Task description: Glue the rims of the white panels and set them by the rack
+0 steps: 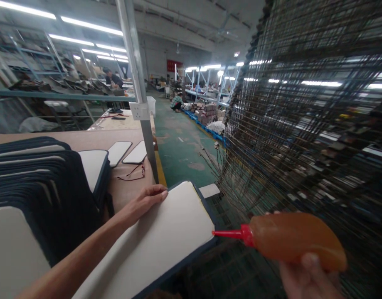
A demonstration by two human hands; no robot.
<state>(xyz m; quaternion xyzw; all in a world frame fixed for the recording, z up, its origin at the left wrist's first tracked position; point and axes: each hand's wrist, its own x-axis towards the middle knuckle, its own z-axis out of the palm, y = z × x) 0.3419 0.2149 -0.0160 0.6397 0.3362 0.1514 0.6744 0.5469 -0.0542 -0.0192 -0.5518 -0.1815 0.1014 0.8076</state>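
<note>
Bottle right of panel (panel stack far left)

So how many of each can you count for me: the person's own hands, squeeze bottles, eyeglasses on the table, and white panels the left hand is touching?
Hands: 2 (left hand, right hand)
Red-nozzled squeeze bottle: 1
Eyeglasses on the table: 1
White panel with dark blue edge: 1
Total: 5

This is a factory workshop: rows of strip lights under a high ceiling, a green floor with a yellow line, bundled goods along the aisle, a tall wire rack and people working further back.
</note>
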